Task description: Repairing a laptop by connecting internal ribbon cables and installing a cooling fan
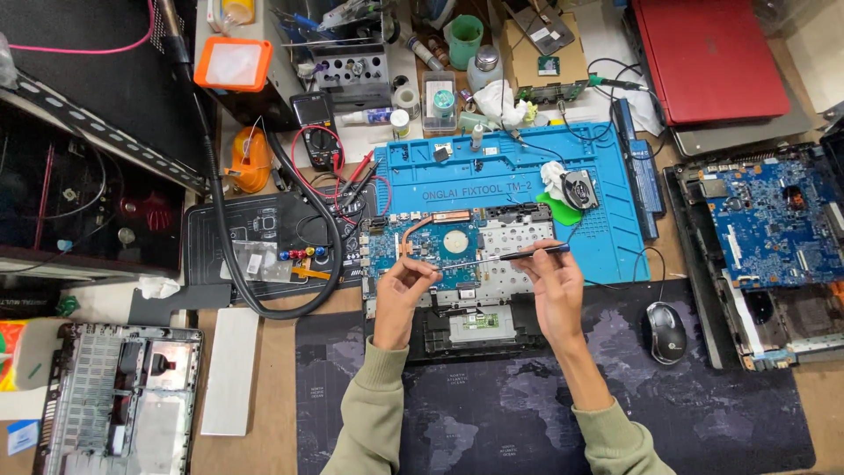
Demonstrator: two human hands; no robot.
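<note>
Looking down from the head camera, two hands meet over an opened laptop (457,290) in the middle of the desk. The left hand (403,286) has its fingers pinched shut on the thin metal tip of a screwdriver (501,258), which lies almost flat across the blue circuit board (431,251). The right hand (549,286) is closed around the other end, near the dark blue handle, which pokes out toward 3 o'clock. Both arms wear green sleeves (374,413) and come in from 6 o'clock. The laptop lies partly on a dark desk pad (545,413) with a map on it and partly on a blue work mat (519,185) at 12 o'clock. On that mat, at about 1 o'clock from the hands, sit a small round fan (578,189) and a white cloth (554,178). A computer mouse (666,332) rests on the pad at 3 o'clock. Farther out at 3 o'clock lies another opened laptop (765,255) with its own blue board showing. A red laptop (708,57) is at 1 o'clock, well apart from the hands. At 11 o'clock stands a black meter (318,132) with red wires. A thick black hose (215,202) curls around at 9 o'clock. A grey laptop shell (119,405) lies at 8 o'clock.
</note>
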